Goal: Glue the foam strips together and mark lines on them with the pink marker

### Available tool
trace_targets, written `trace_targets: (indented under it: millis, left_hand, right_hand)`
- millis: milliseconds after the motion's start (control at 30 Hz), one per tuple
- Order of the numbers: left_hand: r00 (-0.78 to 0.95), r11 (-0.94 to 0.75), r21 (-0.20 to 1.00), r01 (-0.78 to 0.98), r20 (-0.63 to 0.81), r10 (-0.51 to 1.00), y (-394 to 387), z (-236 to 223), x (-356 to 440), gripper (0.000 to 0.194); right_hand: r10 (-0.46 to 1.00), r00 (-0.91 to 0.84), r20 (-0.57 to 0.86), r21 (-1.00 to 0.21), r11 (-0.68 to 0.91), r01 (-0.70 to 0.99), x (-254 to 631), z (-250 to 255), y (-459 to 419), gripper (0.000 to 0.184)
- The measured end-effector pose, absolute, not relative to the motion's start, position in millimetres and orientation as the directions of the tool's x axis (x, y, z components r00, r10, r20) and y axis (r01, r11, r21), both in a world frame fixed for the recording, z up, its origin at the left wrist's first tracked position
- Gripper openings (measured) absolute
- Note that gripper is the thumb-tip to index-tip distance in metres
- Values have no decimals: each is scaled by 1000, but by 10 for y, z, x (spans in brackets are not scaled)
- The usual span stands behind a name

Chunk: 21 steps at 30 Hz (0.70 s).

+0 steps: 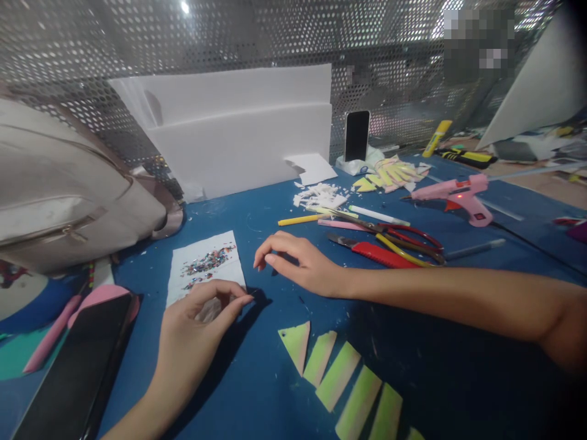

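Note:
My left hand (199, 324) hovers over the near edge of a white paper sheet (181, 269), thumb and forefinger pinched together. At the fingertips shows something small, thin and dark that I cannot make out. Shiny coloured bits (208, 261) lie scattered on that sheet. To its right, above the table, is my right hand (300, 266). Its fingers are loosely bent and apart, with nothing seen in them. Closer to me, green and pale pink cut pieces (339, 376) form a slanting row, the first one a triangle with a dark dot.
A pink glue gun (472, 198) rests at right near pliers (413, 235) and a red cutter (383, 253). Markers (300, 220) and white scraps (321, 197) lie behind my right hand. A bag (77, 195) and a black phone (77, 373) occupy the left side.

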<state>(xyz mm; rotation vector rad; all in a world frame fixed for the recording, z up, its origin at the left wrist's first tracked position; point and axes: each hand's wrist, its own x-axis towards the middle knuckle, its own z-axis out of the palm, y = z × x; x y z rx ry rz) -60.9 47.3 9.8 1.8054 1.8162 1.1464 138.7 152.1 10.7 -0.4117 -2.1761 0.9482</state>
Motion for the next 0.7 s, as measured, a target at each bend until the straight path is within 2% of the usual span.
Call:
trace_targets:
  millis: [167,267,500,700]
  left_hand:
    - [-149,-135,719,682,317,937,465,110,-597,18]
    - [-148,-137,719,681,318,937,475,104,-599,17]
    - [-121,-154,724,673,312,942,466,86,-608,15]
    - [-87,-185,729,659,318,944,448,88,-609,12]
  right_hand:
    - [397,-798,453,-698,715,-40,1378,129,1518,9]
    - [383,-788,482,-691,719,-73,1374,116,1525,8]
    - [503,-603,619,-655,755,-43,1372,83,1544,6]
    - [610,-547,574,-699,713,61,1375,97,1564,12]
